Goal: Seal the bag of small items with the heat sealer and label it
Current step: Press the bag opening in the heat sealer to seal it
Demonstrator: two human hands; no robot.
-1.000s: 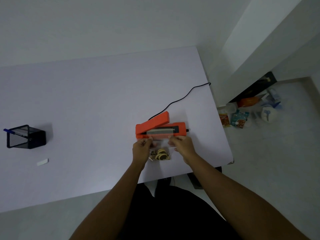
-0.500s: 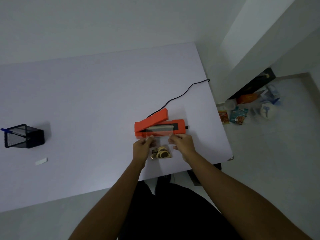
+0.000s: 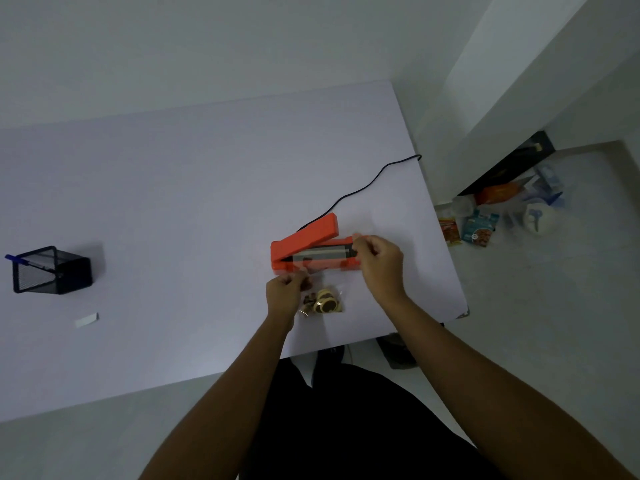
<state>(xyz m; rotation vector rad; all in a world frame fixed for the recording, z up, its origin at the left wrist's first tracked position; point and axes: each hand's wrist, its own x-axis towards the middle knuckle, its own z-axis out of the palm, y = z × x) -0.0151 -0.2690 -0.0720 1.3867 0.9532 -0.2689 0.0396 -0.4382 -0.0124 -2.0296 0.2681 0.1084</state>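
An orange heat sealer [image 3: 310, 253] lies on the white table [image 3: 190, 202] with its lid raised at an angle. In front of it is a clear bag of small tan and brown items [image 3: 322, 302], its open top reaching onto the sealer's front edge. My left hand [image 3: 285, 293] pinches the bag's upper left corner. My right hand [image 3: 379, 265] is off the bag, at the right end of the sealer's base, fingers curled; whether they grip anything is unclear. A small white label [image 3: 86, 320] lies far to the left.
A black mesh pen holder [image 3: 52, 270] with a blue pen [image 3: 14, 258] stands at the left. The sealer's black cord [image 3: 367, 187] runs over the table's right edge. Packets and bottles [image 3: 485, 223] sit on the floor at the right. The table's near edge is close behind the bag.
My right hand has left the bag's upper right corner and moved up and right to the sealer's right end. My left hand still holds the bag's left corner.
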